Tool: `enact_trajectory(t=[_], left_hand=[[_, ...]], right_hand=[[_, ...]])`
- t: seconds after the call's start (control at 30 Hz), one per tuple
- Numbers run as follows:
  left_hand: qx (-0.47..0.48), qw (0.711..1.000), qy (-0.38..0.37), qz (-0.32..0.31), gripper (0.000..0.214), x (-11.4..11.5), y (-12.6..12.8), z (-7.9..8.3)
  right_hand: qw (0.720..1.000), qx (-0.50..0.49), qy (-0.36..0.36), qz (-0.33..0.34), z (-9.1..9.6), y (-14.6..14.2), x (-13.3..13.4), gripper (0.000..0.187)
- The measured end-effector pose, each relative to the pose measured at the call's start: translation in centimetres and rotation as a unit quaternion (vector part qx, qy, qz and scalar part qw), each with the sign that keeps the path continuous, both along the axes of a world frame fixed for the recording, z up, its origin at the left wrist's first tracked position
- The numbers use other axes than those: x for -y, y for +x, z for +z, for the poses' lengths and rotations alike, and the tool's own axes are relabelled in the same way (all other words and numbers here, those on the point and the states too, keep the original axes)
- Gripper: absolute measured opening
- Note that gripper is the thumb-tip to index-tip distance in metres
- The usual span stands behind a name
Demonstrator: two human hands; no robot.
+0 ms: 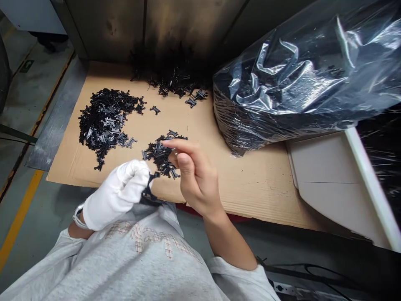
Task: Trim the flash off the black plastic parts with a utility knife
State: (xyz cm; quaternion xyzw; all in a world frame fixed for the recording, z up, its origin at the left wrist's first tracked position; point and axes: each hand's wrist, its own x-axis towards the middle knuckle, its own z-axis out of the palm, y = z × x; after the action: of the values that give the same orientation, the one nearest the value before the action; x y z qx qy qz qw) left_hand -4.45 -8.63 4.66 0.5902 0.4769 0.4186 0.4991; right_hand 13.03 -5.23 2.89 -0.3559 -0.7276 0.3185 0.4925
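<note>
My left hand (117, 192), in a white glove, is closed round a bundle of small black plastic parts (149, 190) whose ends stick out beside the thumb. My bare right hand (191, 173) hovers just to its right, fingers loosely curled with the index stretched over a small pile of black parts (161, 154). Nothing shows between its fingers. Both hands are above the near edge of a cardboard sheet (250, 179).
A larger heap of black parts (105, 121) lies at the left of the cardboard, another heap (172, 81) at the back by a dark metal wall. A clear plastic bag (300, 79) full of parts fills the right, over a beige bin (332, 179). Yellow floor line (19, 217) at left.
</note>
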Motion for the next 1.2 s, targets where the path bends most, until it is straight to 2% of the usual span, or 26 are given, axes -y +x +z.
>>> enact_trajectory(t=[0.1,0.2,0.27,0.3,0.37,0.4,0.47,0.53,0.63,0.77,0.9,1.03,1.13,1.2], left_hand=[[-0.043,0.999,-0.001,0.030,0.024,-0.2,0.2,-0.1],[-0.070,0.997,0.021,0.012,0.022,-0.8,0.5,-0.7],[-0.086,0.996,0.022,0.019,0.020,-1.3,0.4,-1.5],[-0.097,0.994,0.017,0.036,0.018,-1.6,0.2,-1.9],[-0.120,0.988,0.005,0.097,0.014,-2.0,-0.9,-2.8],[-0.134,0.981,-0.003,0.142,0.014,-2.2,-1.7,-3.2],[-0.141,0.962,-0.024,0.230,0.016,-2.5,-3.5,-3.9],[-0.149,0.941,-0.022,0.304,0.017,-2.6,-5.2,-4.2],[-0.147,0.922,-0.010,0.359,0.019,-2.7,-6.7,-4.4],[-0.142,0.922,-0.006,0.360,0.020,-2.8,-6.5,-4.2],[-0.128,0.934,-0.020,0.332,0.024,-2.7,-6.1,-4.2],[-0.116,0.940,-0.038,0.320,0.024,-3.0,-6.3,-4.9],[-0.091,0.943,-0.040,0.316,0.022,-3.7,-5.6,-5.8],[-0.056,0.948,-0.040,0.311,0.024,-4.2,-4.1,-6.3]], right_hand=[[0.996,-0.024,-0.078,0.044,0.5,0.0,0.3,0.029],[0.986,-0.015,-0.145,0.086,1.0,-0.1,0.2,0.027],[0.980,0.011,-0.178,0.084,0.9,0.0,-0.7,0.022],[0.977,0.055,-0.189,0.077,0.6,0.1,-1.3,0.020],[0.958,0.197,-0.202,0.053,-0.2,0.4,-3.0,0.017],[0.938,0.277,-0.204,0.039,-0.7,0.5,-3.8,0.017],[0.904,0.376,-0.202,0.018,-1.7,0.5,-5.4,0.016],[0.887,0.419,-0.194,0.000,-2.3,0.2,-6.5,0.014],[0.870,0.463,-0.171,-0.023,-2.3,-1.5,-7.3,0.019],[0.862,0.485,-0.146,0.029,-2.5,-5.2,-8.5,0.028],[0.855,0.491,-0.143,0.092,-4.0,-7.6,-9.9,0.017],[0.862,0.470,-0.156,0.107,-4.9,-6.7,-10.7,0.016],[0.884,0.424,-0.168,0.101,-4.1,-5.3,-10.4,0.009],[0.903,0.386,-0.170,0.083,-3.2,-4.8,-9.7,0.008]])
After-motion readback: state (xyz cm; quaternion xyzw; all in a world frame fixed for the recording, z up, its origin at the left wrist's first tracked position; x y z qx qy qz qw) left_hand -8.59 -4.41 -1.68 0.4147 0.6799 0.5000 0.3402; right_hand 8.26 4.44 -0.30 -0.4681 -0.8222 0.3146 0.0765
